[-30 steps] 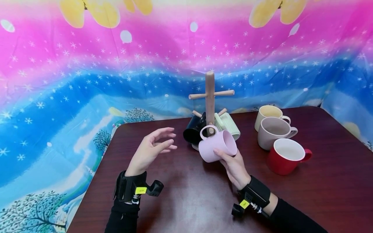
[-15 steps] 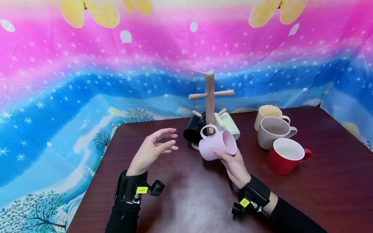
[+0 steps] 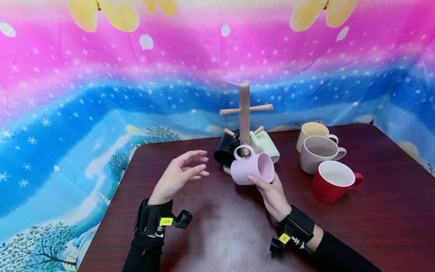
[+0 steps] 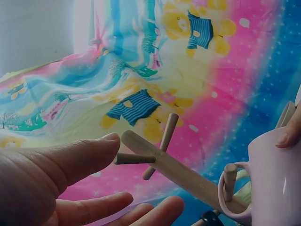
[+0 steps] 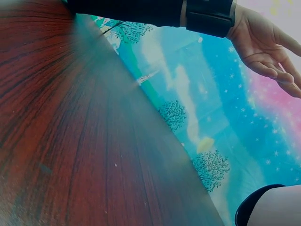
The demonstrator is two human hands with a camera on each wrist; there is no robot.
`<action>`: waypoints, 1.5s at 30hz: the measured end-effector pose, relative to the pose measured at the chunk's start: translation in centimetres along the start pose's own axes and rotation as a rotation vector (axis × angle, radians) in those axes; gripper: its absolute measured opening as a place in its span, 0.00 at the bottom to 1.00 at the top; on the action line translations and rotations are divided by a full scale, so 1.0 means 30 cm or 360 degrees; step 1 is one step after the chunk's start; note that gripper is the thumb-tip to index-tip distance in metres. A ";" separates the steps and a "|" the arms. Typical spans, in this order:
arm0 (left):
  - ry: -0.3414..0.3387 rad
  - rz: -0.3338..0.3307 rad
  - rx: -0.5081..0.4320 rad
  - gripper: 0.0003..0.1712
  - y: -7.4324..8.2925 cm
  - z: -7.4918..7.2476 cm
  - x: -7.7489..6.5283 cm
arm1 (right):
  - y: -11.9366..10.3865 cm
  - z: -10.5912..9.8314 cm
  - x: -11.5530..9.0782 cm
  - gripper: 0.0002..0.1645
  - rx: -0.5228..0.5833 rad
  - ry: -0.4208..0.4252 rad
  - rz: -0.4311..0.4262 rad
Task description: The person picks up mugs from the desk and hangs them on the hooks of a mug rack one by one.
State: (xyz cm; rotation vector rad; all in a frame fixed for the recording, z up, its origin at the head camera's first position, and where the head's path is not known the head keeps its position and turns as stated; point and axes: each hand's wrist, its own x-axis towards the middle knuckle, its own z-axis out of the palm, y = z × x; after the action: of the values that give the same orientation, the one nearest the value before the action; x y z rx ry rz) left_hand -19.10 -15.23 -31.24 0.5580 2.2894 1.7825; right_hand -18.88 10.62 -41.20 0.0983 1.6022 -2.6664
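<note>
My right hand holds a pale pink mug by its body, thumb on the near side, with the mug tilted and its mouth facing right. The mug's handle points up at a wooden mug tree. A low front peg shows within the handle loop in the left wrist view; how far it passes through, I cannot tell. On the tree hang a black mug at left and a pale green mug at right. My left hand hovers left of the pink mug, fingers loosely spread, holding nothing.
Right of the tree, a cream mug, a grey-mauve mug and a red mug stand upright in a row on the dark wooden table. A printed cloth hangs behind the table. The tree's upper pegs are bare.
The pink mug has shifted slightly up and left in my right hand, its handle staying in front of the peg. My left hand has drifted a little to the right.
</note>
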 end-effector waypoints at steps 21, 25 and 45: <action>-0.0028 0.0007 0.0038 0.23 0.002 0.006 0.001 | -0.041 0.000 -0.007 0.51 0.0017 0.0099 0.0100; -0.0026 0.0006 0.0047 0.24 0.000 0.006 0.002 | -0.071 -0.011 0.004 0.49 0.0081 0.0134 0.0090; -0.0051 0.0010 0.0065 0.24 0.001 0.008 0.000 | -0.300 -0.066 -0.025 0.44 0.0111 0.0115 -0.0173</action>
State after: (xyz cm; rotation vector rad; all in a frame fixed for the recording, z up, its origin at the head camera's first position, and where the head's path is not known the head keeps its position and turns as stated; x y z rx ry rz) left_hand -18.99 -15.00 -31.26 0.5971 2.3101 1.7203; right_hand -18.58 16.58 -34.15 0.1139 1.5782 -2.8332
